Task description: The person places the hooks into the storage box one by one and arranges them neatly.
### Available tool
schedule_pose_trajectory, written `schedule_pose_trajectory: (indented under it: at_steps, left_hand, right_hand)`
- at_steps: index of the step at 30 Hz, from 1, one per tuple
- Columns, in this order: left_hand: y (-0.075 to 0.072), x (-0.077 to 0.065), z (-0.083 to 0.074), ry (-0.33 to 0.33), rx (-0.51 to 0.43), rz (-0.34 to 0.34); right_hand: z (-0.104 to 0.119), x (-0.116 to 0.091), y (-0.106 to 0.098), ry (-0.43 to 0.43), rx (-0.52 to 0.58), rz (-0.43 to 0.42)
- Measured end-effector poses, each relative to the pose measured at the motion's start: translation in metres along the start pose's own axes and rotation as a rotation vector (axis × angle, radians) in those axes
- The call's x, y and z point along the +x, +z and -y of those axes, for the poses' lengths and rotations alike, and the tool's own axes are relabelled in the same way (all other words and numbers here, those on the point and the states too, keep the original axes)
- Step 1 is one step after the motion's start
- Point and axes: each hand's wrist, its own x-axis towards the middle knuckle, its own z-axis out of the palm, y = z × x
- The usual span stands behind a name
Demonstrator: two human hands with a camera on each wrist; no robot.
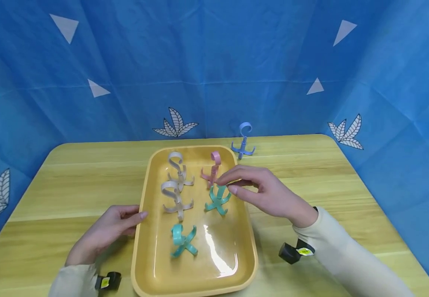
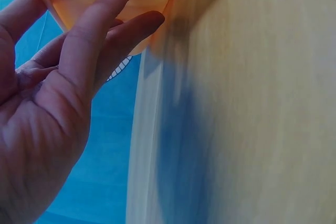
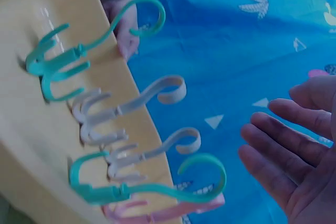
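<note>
My left hand (image 1: 112, 229) holds the left rim of a yellow tray (image 1: 184, 274), thumb over the edge and fingers against the outer wall. Above the tray's right side, my right hand (image 1: 264, 192) hovers with nothing in its fingers. Nearest to it is a green four-pronged hanging hook (image 1: 218, 202), whose curl the hand hides in the head view; the right wrist view shows a gap between them. A pink hook (image 1: 214, 169) stands just behind. Two whitish hooks (image 1: 177, 202) stand on the tray's left half, and another green hook (image 1: 185, 244) stands nearer the front.
Outside the tray, a blue hook (image 1: 243, 145) stands near the back edge of the wooden table (image 1: 88, 177). A blue patterned cloth (image 1: 214, 66) hangs behind and at both sides. Each wrist carries a small black camera (image 1: 290, 253).
</note>
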Motion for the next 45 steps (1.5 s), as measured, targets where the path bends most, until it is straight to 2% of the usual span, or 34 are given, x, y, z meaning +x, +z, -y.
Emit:
schedule_pose_trajectory:
  at_steps: [8,15,20,30,45]
  left_hand:
    - [0.000,-0.001,0.000,0.000,-0.007,-0.010]
    - [0.001,-0.001,-0.001,0.005,-0.013,-0.009]
    - [0.001,0.000,-0.001,-0.002,-0.011,-0.019]
    - [0.000,0.001,-0.001,0.012,-0.002,0.006]
    - [-0.001,-0.001,-0.001,0.027,0.004,0.025]
  right_hand:
    - [-0.010,0.001,-0.015,0.093,-0.081,-0.131]
    - [-0.019,0.002,-0.028,0.165,-0.002,-0.280]
    - [-0.030,0.004,-0.032,0.191,0.032,-0.308]
    - [-0.048,0.009,-0.040,0.220,-0.014,-0.375]
    - [-0.057,0.020,-0.051,0.256,-0.090,-0.454]
